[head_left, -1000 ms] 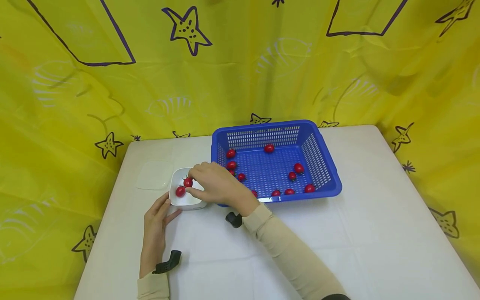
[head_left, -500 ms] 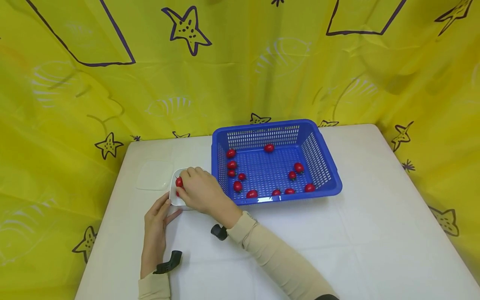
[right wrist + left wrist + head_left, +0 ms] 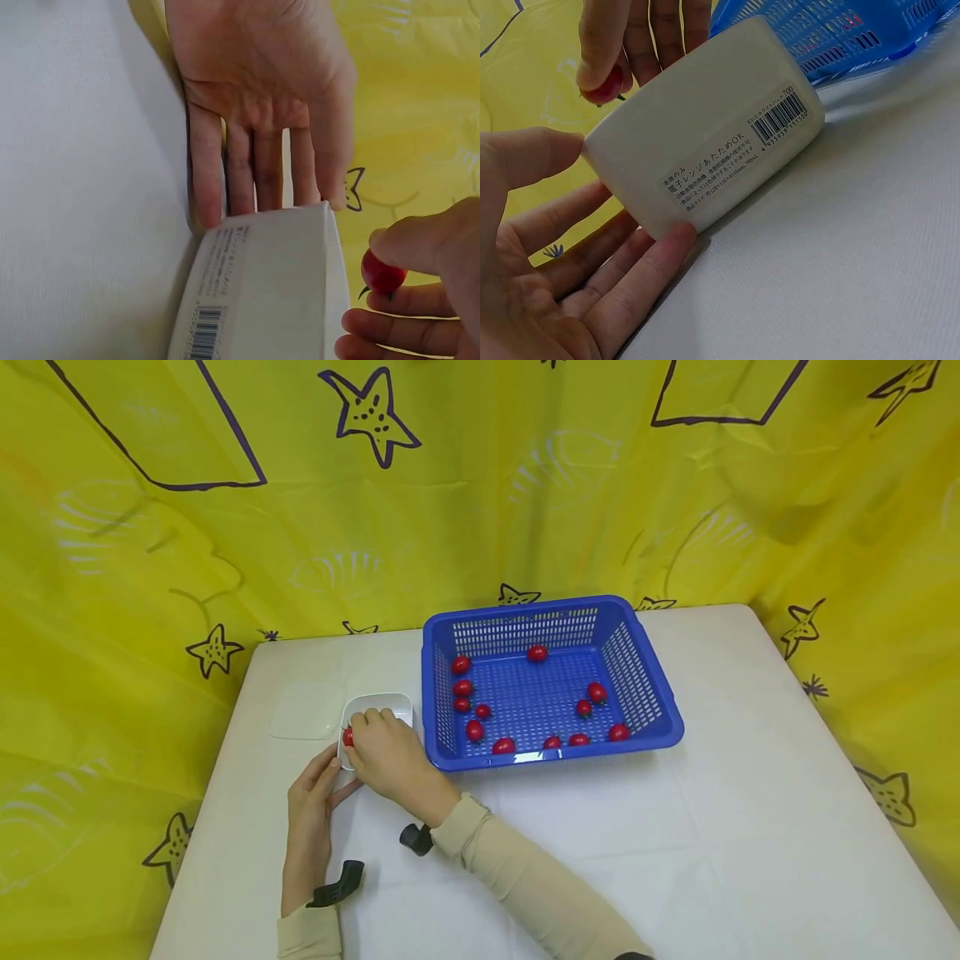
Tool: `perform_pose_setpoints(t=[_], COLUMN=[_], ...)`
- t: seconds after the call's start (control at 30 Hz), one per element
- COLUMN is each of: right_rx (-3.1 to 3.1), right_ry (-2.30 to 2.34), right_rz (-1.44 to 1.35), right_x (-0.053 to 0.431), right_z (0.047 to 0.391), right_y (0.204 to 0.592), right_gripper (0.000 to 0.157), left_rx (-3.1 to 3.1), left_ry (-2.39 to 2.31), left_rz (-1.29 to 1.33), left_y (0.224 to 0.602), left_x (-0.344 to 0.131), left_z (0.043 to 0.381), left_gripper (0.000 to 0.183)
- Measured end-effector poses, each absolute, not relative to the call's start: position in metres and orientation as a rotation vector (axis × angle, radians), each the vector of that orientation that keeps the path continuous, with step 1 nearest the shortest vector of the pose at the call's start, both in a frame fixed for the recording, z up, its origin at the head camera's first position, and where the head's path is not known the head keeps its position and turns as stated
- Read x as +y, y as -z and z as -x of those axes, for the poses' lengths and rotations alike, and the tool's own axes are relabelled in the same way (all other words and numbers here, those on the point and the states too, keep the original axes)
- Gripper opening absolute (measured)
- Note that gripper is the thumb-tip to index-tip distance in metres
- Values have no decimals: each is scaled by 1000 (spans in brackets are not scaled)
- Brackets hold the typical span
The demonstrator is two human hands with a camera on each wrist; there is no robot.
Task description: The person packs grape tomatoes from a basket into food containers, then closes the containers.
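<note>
A white square plastic container [image 3: 382, 701] stands on the table left of a blue basket [image 3: 553, 760]. My left hand [image 3: 309, 814] holds its near left corner, the thumb at the rim and the fingers along the side, as the left wrist view shows. Over the container, my right hand [image 3: 392, 758] pinches a red cherry tomato [image 3: 383, 273] between thumb and fingers, its green stalk end pointing down. That tomato appears close by the left rim in the head view. The right hand hides much of the container's inside. A printed label and barcode [image 3: 782, 118] mark the container's side.
Several cherry tomatoes [image 3: 475, 731] lie in the basket, mostly along its left and near sides. Left of the container lies a flat translucent lid [image 3: 302, 710]. A yellow curtain [image 3: 465, 510] hangs behind the white-covered table [image 3: 600, 868].
My right hand has shifted left and slightly nearer over the container, exposing more tomatoes along the basket's near left side. The pinched tomato has moved towards the container's left rim. My left hand stays put.
</note>
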State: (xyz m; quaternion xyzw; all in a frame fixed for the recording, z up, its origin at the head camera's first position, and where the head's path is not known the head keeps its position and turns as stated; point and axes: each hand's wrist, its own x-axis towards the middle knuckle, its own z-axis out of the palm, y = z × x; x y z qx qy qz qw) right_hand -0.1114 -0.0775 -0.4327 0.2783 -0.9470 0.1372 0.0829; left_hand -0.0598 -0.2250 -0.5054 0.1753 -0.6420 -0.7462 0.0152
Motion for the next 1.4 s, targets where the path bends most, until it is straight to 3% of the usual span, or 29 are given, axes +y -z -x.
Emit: perform_pose_setpoints(t=[1.4], right_rx=[-3025], right_ry=[-475], right_rz=[-665], right_x=[-96], right_z=[132], right_y=[462], right_gripper=[36], left_rx=[-2034], left_ry=[2293], left_rz=[-556], left_y=[506], left_x=[-224], left_z=[59], left_gripper=[48])
